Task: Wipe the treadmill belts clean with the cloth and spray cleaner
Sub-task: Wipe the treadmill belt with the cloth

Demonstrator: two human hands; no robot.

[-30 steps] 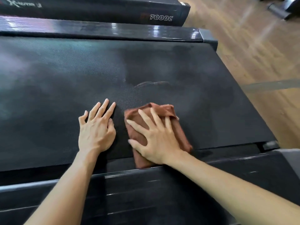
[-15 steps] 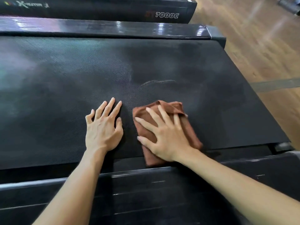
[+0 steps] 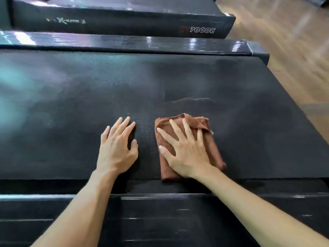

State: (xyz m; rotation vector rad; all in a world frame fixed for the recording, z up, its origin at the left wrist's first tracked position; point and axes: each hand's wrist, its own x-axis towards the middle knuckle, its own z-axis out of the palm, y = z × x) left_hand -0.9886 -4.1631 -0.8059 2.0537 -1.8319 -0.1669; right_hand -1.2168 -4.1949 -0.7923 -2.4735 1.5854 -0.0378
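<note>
A black treadmill belt [image 3: 178, 77] stretches across the view, with a faint curved smear on it just beyond the cloth. A folded brown cloth [image 3: 214, 152] lies near the belt's near edge, its lower end hanging over that edge. My right hand [image 3: 185, 152] presses flat on the cloth with fingers spread, the little finger tucked under a fold. My left hand [image 3: 116, 148] rests flat on the bare belt just left of the cloth, holding nothing. No spray cleaner is in view.
A glossy black side rail [image 3: 160, 211] runs along the near side under my forearms, and another rail [image 3: 124, 43] borders the far side. Beyond it stands a second treadmill [image 3: 124, 24] marked 7000C. Wooden floor [image 3: 293, 50] lies to the right.
My right hand has slid the cloth a little away from me, toward the smear. My left hand moved along beside it. The view has shifted slightly.
</note>
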